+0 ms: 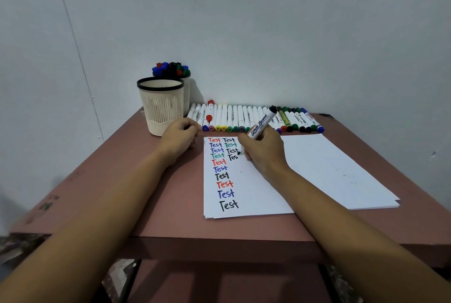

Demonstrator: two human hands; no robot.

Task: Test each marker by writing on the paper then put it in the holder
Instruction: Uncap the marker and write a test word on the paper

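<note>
1. Right grip (264, 153) sits mid-frame on the paper (329, 168), fingers and thumb curled round a marker (262, 123) and pinching it low on the barrel.
2. That marker is white with "White Board" printed on it. It has a black end and leans toward the upper right. Its black tip is down on the sheet right after a half-done black "Tes".
3. Left grip (179, 139) rests on the surface (158, 192) just left of the paper's top left corner, right next to the front holder (161, 107). The fingers are curled in, but I honestly can't tell if there's anything inside them.
4. The paper is a small white stack at centre right. The left column has 10 "Test" words in red, blue, green and black. A 2nd column beside it has 3 full ones plus the "Tes".
5. The front holder is cream with a black rim. From this angle I can't see into it.
6. A 2nd holder (187, 92) stands right behind it, packed with markers (170, 69) with red, blue, black and green caps.
7. A long row of markers (244, 117) lies side by side along the wall (244, 21), above the paper. One red-capped marker (210, 111) lies on top of the row near its left end.
</note>
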